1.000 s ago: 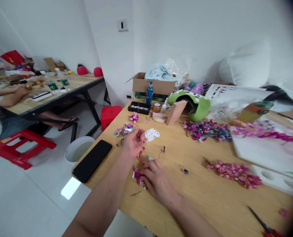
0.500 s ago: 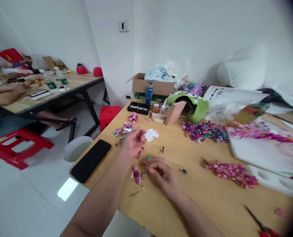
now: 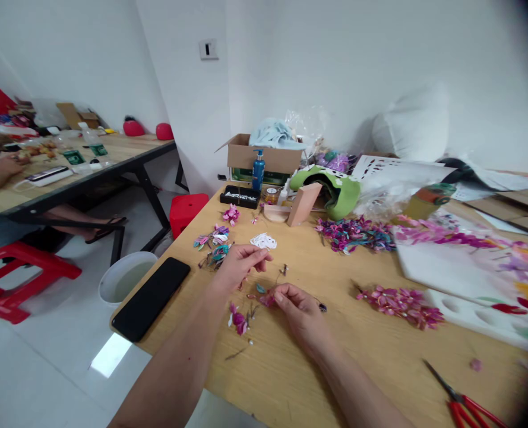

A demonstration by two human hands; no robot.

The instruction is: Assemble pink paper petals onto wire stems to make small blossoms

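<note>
My right hand (image 3: 300,309) is closed in a pinch on a small pink fabric flower (image 3: 269,298), just above the tabletop. To its upper left, my left hand (image 3: 244,266) has thumb and fingertips pressed together; whatever they hold is too small to make out. Below the hands lies a magenta flower (image 3: 238,319) with thin stems. A teal leaf (image 3: 261,288) and a dark-tipped wire stem (image 3: 284,270) lie close by. Beyond my left hand is a heap of white cut-out pieces (image 3: 264,240), with a teal and purple flower bunch (image 3: 214,255) to the left.
A black phone (image 3: 151,299) lies along the left table edge, above a white bucket (image 3: 125,276). Red-handled scissors (image 3: 462,401) are at near right, a pink flower spray (image 3: 400,304) behind them. A blue pump bottle (image 3: 258,170) stands at the back. Another person's hands show far left.
The view has swung slightly right. My left hand has moved a little nearer and its fingers have closed together. The pink flower in my right fingers shows more clearly now.
</note>
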